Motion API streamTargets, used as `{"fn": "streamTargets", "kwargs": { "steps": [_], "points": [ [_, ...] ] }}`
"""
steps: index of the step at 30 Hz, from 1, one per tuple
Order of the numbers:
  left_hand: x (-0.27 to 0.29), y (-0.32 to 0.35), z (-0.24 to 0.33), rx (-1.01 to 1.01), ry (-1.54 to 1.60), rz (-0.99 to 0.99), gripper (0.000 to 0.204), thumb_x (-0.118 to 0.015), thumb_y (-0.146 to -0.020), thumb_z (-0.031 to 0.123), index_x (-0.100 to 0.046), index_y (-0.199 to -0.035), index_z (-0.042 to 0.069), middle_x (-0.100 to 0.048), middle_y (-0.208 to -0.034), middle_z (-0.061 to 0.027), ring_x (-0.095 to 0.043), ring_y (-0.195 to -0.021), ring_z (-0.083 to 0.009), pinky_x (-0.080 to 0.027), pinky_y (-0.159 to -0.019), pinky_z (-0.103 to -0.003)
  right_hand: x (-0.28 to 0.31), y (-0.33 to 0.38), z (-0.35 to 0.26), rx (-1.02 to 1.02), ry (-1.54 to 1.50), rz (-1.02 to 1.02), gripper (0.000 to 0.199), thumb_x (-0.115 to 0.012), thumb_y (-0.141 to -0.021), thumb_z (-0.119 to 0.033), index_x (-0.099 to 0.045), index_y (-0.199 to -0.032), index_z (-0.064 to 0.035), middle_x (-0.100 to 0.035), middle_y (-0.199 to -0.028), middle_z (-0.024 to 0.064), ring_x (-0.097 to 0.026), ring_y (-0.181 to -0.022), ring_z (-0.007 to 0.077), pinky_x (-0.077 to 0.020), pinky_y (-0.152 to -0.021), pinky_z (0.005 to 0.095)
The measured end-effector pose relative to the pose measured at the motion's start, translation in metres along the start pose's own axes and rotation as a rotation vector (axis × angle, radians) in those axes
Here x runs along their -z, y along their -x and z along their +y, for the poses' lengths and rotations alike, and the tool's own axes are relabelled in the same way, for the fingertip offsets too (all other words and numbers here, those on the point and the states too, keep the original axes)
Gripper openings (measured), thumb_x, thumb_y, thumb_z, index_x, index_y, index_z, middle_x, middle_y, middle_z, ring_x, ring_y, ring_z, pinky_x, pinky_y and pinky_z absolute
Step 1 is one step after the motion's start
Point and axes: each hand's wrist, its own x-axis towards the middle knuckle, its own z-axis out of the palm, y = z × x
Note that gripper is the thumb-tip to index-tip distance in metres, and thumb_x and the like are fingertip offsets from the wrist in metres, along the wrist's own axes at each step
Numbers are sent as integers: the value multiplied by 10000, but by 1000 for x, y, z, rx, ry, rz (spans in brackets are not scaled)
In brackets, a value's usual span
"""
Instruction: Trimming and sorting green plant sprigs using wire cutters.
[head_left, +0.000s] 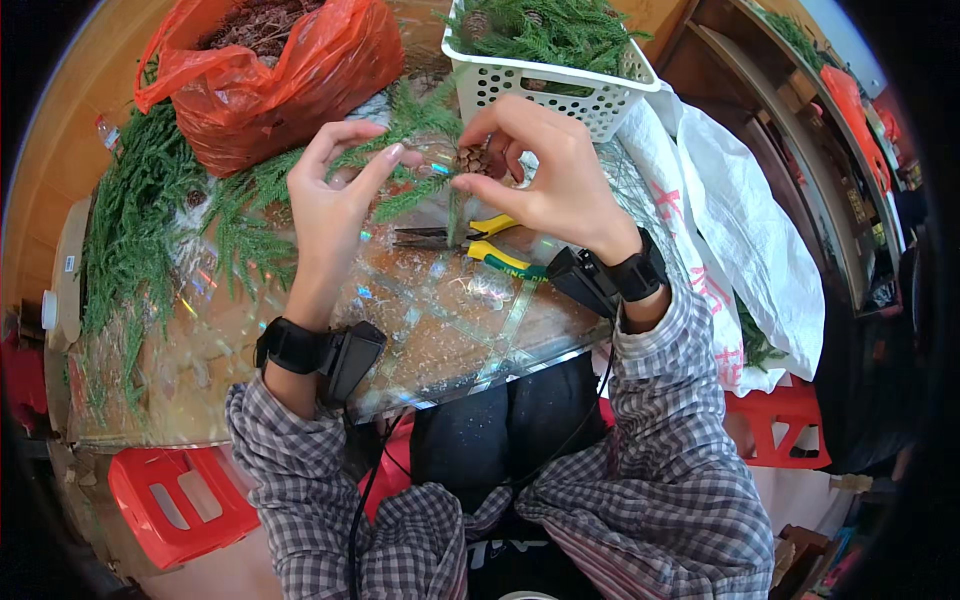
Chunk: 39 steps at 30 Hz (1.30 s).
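Observation:
My right hand [545, 170] pinches a small brown pine cone [472, 158] between thumb and fingers, raised above the table. My left hand [335, 195] holds a green evergreen sprig [415, 185] by its fingertips, right beside the cone. Both hands meet over the glass-topped table [440, 320]. Under them lie pliers with yellow handles [470, 240], flat on the glass. Each wrist carries a black strap with a small black box.
A red plastic bag [270, 70] of brown cones sits at the back left. A white slotted basket [545, 60] of green sprigs stands at the back. Loose evergreen branches [140, 220] cover the table's left. White sacks [730, 200] hang at right. Red stools [180, 500] stand below.

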Motion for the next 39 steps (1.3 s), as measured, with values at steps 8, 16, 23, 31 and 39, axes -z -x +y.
{"fn": "streamTargets", "kwargs": {
  "steps": [8,16,23,31,39],
  "points": [
    [-4,6,4,-41,-22,-11,144,-588,-800,-22,-507,-919,-25,-555,-905,-83,-637,-839,-193,-501,-588,-221,-4,2,-2,-56,-43,-20,219,-720,-664,-59,-584,-824,1,-537,-702,39,-512,-566,94,-397,-488,209],
    [-6,9,3,-25,32,-15,131,-595,-796,-21,-510,-895,-19,-578,-838,-80,-641,-814,-184,-482,-603,-210,-3,3,-6,7,-28,23,206,-704,-655,-58,-569,-797,3,-534,-696,40,-491,-546,97,-376,-474,216],
    [-5,8,2,-51,29,44,108,-599,-793,-25,-514,-857,-9,-590,-805,-77,-640,-776,-163,-467,-585,-211,-3,3,-9,32,-27,20,199,-687,-636,-58,-540,-755,7,-517,-666,40,-472,-527,100,-361,-461,220],
    [-6,10,0,-122,4,60,111,-611,-793,-13,-516,-849,-1,-602,-787,-71,-635,-748,-152,-467,-574,-213,-2,5,-9,33,-41,-1,195,-683,-635,-56,-536,-745,8,-510,-659,41,-445,-510,98,-354,-456,223],
    [-7,13,7,-153,3,61,104,-608,-798,-14,-521,-855,-7,-600,-794,-73,-635,-724,-152,-487,-560,-213,-5,3,-9,90,-53,33,204,-697,-642,-58,-549,-765,11,-521,-677,44,-447,-521,99,-355,-458,222]
  ]
}}
